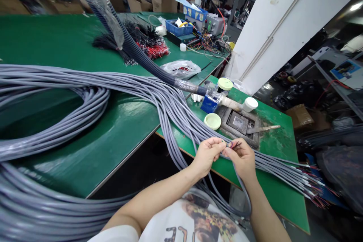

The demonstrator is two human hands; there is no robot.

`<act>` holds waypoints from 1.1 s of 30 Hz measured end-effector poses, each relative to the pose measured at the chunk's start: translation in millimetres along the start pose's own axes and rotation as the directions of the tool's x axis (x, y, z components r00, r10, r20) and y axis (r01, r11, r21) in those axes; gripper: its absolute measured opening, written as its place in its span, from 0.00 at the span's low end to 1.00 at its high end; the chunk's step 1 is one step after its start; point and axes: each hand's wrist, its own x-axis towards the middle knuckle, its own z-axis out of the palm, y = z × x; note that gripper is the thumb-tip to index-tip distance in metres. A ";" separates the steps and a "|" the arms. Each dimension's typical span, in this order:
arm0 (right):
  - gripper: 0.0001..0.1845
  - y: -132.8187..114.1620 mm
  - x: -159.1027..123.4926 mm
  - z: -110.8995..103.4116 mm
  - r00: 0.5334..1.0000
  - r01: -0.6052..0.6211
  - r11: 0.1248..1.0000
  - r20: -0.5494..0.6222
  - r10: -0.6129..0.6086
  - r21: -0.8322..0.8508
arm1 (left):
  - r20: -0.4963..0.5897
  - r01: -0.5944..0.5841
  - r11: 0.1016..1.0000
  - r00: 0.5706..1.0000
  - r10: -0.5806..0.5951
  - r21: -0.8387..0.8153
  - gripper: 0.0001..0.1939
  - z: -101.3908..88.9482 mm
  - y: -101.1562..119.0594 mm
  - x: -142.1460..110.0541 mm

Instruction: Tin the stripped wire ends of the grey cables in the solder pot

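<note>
My left hand (208, 155) and my right hand (241, 158) meet in front of me, fingertips almost touching. Both are closed in a pinch on the end of one grey cable (246, 193), where thin dark and reddish wires (234, 145) stick out between the fingers. From there the cable hangs down and loops beside my right forearm. Just behind my hands runs a thick bundle of grey cables (181, 111), whose stripped ends (312, 185) fan out at the right with thin coloured wires. The fingers partly hide the wire tips.
Beyond the bundle sits a solder pot (238, 121) with a flat blade (263, 129) across it. A pale green lid (212, 121), a white cup (250, 104) and a ribbed hose (147, 62) are near. Coiled cables (85, 117) cover the left table; a white pillar (283, 19) rises behind.
</note>
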 end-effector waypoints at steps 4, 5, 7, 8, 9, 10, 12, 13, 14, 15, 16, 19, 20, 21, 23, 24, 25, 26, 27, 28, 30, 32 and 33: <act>0.08 -3.0 2.8 -2.8 0.999 -0.025 0.996 0.022 0.027 -0.083 | 0.006 -0.021 0.999 1.000 0.021 0.025 0.13 -4.0 -1.2 0.8; 0.08 -3.5 3.4 -3.4 0.999 -0.029 0.995 0.024 0.031 -0.092 | 0.011 -0.024 0.999 1.000 0.023 0.041 0.13 -5.2 -1.1 0.9; 0.08 -3.9 4.2 -4.3 0.999 -0.041 0.995 0.022 0.043 -0.088 | 0.023 -0.028 0.996 0.999 0.026 0.084 0.13 -7.2 -0.1 1.0; 0.08 -4.0 4.4 -4.6 0.999 -0.047 0.996 0.022 0.049 -0.081 | 0.028 -0.031 0.994 0.999 0.028 0.109 0.13 -8.0 0.7 1.1; 0.08 -3.9 4.6 -4.6 0.998 -0.052 0.996 0.024 0.054 -0.075 | 0.030 -0.036 0.990 0.999 0.032 0.134 0.13 -8.6 1.5 1.2; 0.08 -3.9 4.7 -4.6 0.998 -0.054 0.996 0.026 0.056 -0.072 | 0.029 -0.044 0.986 0.999 0.040 0.158 0.14 -9.1 2.1 1.3; 0.08 -3.8 4.9 -4.2 0.998 -0.053 0.996 0.031 0.056 -0.077 | 0.015 -0.065 0.978 0.998 0.064 0.198 0.15 -9.4 2.7 1.7; 0.08 -3.8 5.2 -4.0 0.998 -0.053 0.995 0.029 0.055 -0.083 | 0.005 -0.076 0.975 0.997 0.077 0.211 0.15 -9.5 2.6 2.0; 0.08 -3.8 5.5 -3.8 0.998 -0.053 0.995 0.023 0.055 -0.090 | -0.004 -0.084 0.972 0.996 0.087 0.218 0.15 -9.4 2.0 2.3; 0.09 -3.9 5.8 -3.6 0.998 -0.052 0.994 0.016 0.053 -0.097 | -0.013 -0.088 0.971 0.996 0.093 0.220 0.15 -9.3 1.2 2.6; 0.09 -3.9 6.3 -3.5 0.999 -0.049 0.993 0.008 0.050 -0.105 | -0.019 -0.089 0.972 0.995 0.096 0.219 0.16 -9.1 0.3 2.8; 0.09 -3.8 8.3 -3.5 0.999 -0.037 0.992 -0.006 0.037 -0.120 | -0.022 -0.086 0.973 0.995 0.093 0.215 0.15 -8.5 -2.6 3.8; 0.09 -3.7 9.1 -3.5 0.999 -0.035 0.992 -0.004 0.035 -0.125 | -0.025 -0.091 0.972 0.995 0.099 0.215 0.15 -8.2 -3.2 4.3; 0.09 -3.5 10.1 -3.6 0.999 -0.036 0.991 0.004 0.037 -0.131 | -0.029 -0.098 0.971 0.994 0.107 0.217 0.15 -8.0 -3.6 4.9; 0.09 -3.5 12.7 -4.2 0.999 -0.042 0.988 0.026 0.046 -0.146 | -0.038 -0.115 0.968 0.991 0.127 0.223 0.15 -7.6 -3.6 6.6; 0.10 -3.7 14.6 -4.8 0.998 -0.043 0.987 0.035 0.049 -0.156 | -0.044 -0.120 0.966 0.990 0.134 0.229 0.15 -7.7 -3.3 7.6; 0.10 -4.2 17.2 -5.8 0.998 -0.042 0.985 0.042 0.050 -0.168 | -0.047 -0.119 0.964 0.990 0.134 0.238 0.15 -8.0 -2.9 8.7; 0.11 -5.0 20.6 -7.0 0.998 -0.037 0.982 0.046 0.046 -0.183 | -0.044 -0.113 0.962 0.991 0.128 0.250 0.15 -8.7 -2.5 9.8; 0.11 -6.2 25.1 -8.7 0.998 -0.029 0.980 0.050 0.040 -0.199 | -0.034 -0.106 0.958 0.992 0.119 0.267 0.16 -9.8 -2.1 10.8; 0.11 -7.7 30.7 -10.5 0.998 -0.020 0.976 0.058 0.033 -0.218 | -0.019 -0.105 0.951 0.993 0.115 0.290 0.16 -11.5 -1.9 11.6; 0.12 -11.4 45.3 -14.4 0.996 -0.008 0.967 0.087 0.031 -0.255 | 0.019 -0.143 0.917 0.989 0.147 0.373 0.17 -16.3 -2.1 12.6; 0.13 -14.7 63.9 -17.1 0.991 -0.009 0.956 0.128 0.048 -0.293 | 0.059 -0.241 0.832 0.968 0.245 0.501 0.16 -22.7 -3.0 12.6; 0.13 -15.7 74.1 -17.6 0.986 -0.013 0.948 0.153 0.065 -0.319 | 0.081 -0.297 0.768 0.948 0.307 0.568 0.15 -26.1 -3.7 12.4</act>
